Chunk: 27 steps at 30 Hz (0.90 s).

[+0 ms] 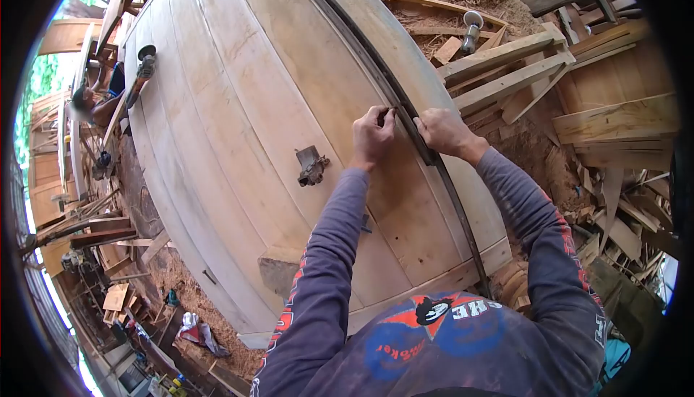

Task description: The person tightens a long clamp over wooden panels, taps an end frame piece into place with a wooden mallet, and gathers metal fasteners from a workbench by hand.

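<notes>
Before me lies a broad curved surface of pale wooden planks [238, 101], like a boat's hull, with a long dark strip [390, 92] running along it. My left hand [373, 137] is closed in a pinch just left of the strip, around something small and dark that I cannot make out. On the strip's other side, my right hand [450, 134] is closed, its thumb side touching the strip's edge; whatever it holds is hidden. A grey metal tool with a dark body [312, 166] rests on the planks left of my left forearm.
A wooden block [280, 270] sits near my left elbow. An angle grinder [143, 72] lies at the planks' far left edge, beside another person [101, 108]. A second disc tool [471, 32] stands among timber frames [506, 72] at right. Wood scraps surround the planks.
</notes>
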Each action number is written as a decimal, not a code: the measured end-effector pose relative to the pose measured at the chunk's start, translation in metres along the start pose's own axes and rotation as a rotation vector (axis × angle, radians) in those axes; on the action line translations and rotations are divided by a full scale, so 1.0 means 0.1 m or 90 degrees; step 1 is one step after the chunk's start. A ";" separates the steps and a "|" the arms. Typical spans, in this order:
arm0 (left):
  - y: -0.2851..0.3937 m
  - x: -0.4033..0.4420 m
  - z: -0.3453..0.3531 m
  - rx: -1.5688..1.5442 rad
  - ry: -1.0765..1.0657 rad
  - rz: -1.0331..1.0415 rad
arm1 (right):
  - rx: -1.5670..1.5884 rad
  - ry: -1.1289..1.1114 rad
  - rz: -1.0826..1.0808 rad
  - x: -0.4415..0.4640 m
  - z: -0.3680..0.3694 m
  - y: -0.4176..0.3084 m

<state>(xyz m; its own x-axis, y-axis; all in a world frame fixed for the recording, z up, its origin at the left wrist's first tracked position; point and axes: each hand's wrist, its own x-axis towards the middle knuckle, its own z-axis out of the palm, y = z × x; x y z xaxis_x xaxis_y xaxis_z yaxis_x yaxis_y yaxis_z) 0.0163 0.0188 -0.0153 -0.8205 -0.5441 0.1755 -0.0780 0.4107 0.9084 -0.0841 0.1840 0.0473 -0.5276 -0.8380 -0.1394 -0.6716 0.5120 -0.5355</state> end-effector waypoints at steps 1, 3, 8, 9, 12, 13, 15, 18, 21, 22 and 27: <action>-0.02 -0.01 0.01 0.000 0.000 -0.001 | 0.001 0.000 0.000 0.00 0.01 0.01; 0.00 0.00 0.02 0.031 0.005 0.054 | 0.009 0.009 -0.002 0.00 0.02 0.06; 0.03 -0.02 0.05 0.083 0.003 0.064 | 0.009 0.018 -0.005 -0.02 0.06 0.06; 0.04 -0.01 0.04 0.113 -0.006 0.063 | 0.003 0.021 -0.011 -0.01 0.06 0.06; 0.07 -0.03 0.06 0.145 -0.003 0.085 | 0.004 0.026 -0.013 -0.02 0.06 0.04; 0.06 -0.04 0.06 0.140 -0.008 0.087 | 0.015 0.029 -0.015 -0.03 0.07 0.04; 0.04 -0.03 0.05 0.151 -0.005 0.086 | 0.019 0.031 -0.013 -0.03 0.06 0.05; 0.03 -0.02 0.09 0.145 0.016 0.091 | 0.041 0.031 -0.043 -0.04 0.14 0.11; 0.08 0.07 0.05 0.188 -0.011 0.144 | 0.081 0.045 -0.030 -0.06 0.13 0.14; 0.15 0.14 -0.02 0.260 -0.127 0.079 | 0.107 0.054 -0.014 -0.07 0.18 0.20; 0.14 0.13 -0.39 0.291 -0.273 0.177 | 0.131 0.088 0.118 -0.39 0.28 -0.10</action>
<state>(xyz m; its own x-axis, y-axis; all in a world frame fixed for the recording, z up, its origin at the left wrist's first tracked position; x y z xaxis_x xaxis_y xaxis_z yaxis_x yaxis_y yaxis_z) 0.0268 -0.0108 0.0139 -0.9889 -0.0747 0.1283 0.0145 0.8117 0.5839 -0.0418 0.2060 0.0347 -0.7070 -0.6926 -0.1434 -0.4451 0.5932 -0.6708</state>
